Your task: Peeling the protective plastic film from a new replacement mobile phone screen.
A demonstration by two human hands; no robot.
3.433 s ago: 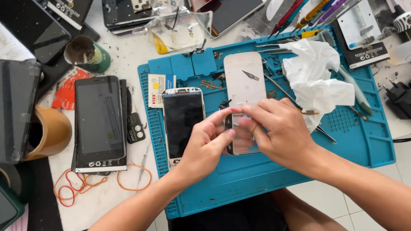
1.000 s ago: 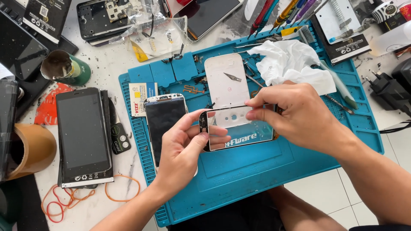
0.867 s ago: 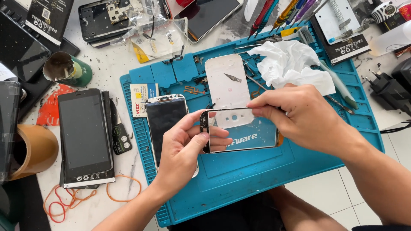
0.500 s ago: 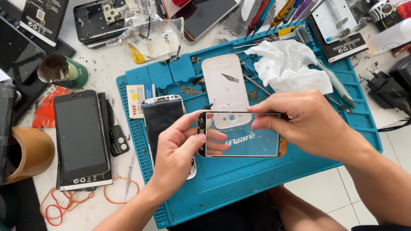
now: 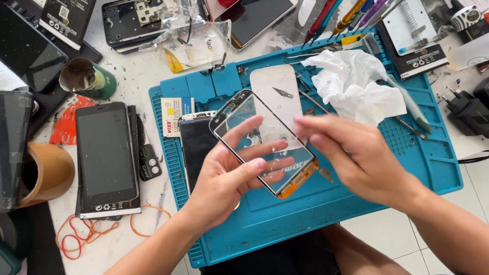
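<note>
My left hand (image 5: 232,175) holds a clear glass phone front panel (image 5: 265,140) with a thin black rim and an orange flex strip at its lower corner. The fingers lie behind the glass and show through it. The panel sits diagonally above the blue work mat (image 5: 356,203). My right hand (image 5: 359,158) has its fingertips on the panel's right edge, slightly blurred. Under the panel, on the mat, lie a dark-screened phone body (image 5: 196,147) and a white back cover (image 5: 277,84) with a small blade on it.
A crumpled white tissue (image 5: 356,86) lies on the mat's right part. Left of the mat are a black phone (image 5: 104,153), a brown tape roll (image 5: 46,173), orange rubber bands (image 5: 86,231) and a green-wrapped roll (image 5: 86,79). Tools, phone parts and a charger (image 5: 468,112) lie around.
The glass panel has turned from level between both hands to a diagonal tilt. It now rests on my left fingers, and my right hand has slid to its right edge.
</note>
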